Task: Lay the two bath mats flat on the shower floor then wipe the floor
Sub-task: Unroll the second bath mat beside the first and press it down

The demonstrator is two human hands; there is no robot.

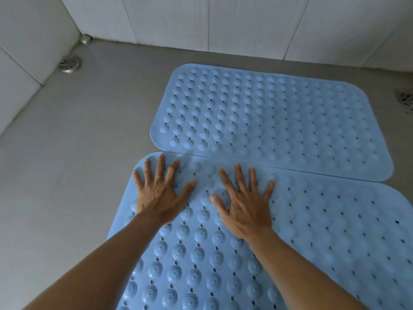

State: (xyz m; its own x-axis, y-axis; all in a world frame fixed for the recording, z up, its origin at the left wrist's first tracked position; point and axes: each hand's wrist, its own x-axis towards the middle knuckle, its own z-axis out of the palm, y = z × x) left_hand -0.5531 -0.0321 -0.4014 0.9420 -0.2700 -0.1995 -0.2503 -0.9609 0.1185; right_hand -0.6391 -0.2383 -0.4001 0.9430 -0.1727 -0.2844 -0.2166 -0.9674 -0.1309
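Observation:
Two light blue bath mats with round bumps and small holes lie flat on the grey shower floor [78,142]. The far mat [279,121] sits nearer the wall. The near mat [324,231] lies in front of it, and their long edges touch. My left hand [159,193] presses flat on the near mat's far left corner, fingers spread. My right hand [243,204] rests flat on the same mat just to the right, also spread. Neither hand holds anything.
White tiled walls [223,21] enclose the floor at the back and left. A round metal drain [70,64] sits in the far left corner, with a small metal fitting [86,39] behind it. Another drain grate [405,101] shows at the right edge.

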